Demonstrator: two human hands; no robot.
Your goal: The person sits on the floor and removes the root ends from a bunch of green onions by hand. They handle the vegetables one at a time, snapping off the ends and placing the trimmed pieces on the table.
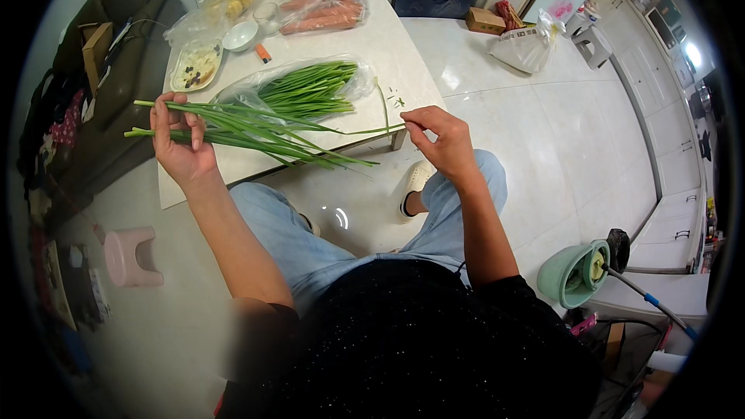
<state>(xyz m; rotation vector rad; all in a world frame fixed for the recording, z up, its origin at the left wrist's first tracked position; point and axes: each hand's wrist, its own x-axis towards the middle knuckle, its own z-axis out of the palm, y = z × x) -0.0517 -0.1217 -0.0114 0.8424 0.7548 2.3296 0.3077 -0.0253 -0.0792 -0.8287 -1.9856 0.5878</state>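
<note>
My left hand (185,142) holds a loose bunch of green garlic chives (250,128) near the pale stem ends, palm up, over the table's near edge. The leaves stretch to the right. My right hand (436,137) pinches the tip of one long leaf between thumb and forefinger, beyond the table's corner. Behind the bunch, more chives (311,87) lie in an open clear plastic bag (233,90). One yellowish leaf (383,105) lies right of the bag, beside small green scraps (399,102) on the tabletop.
The pale table (401,58) also bears bagged carrots (326,9), bagged bananas (233,1), a white bowl (240,36), a glass (267,18), a dish of food (197,65) and an orange lighter (263,53). A pink stool (132,257) stands at left, a green mop bucket (561,273) at right.
</note>
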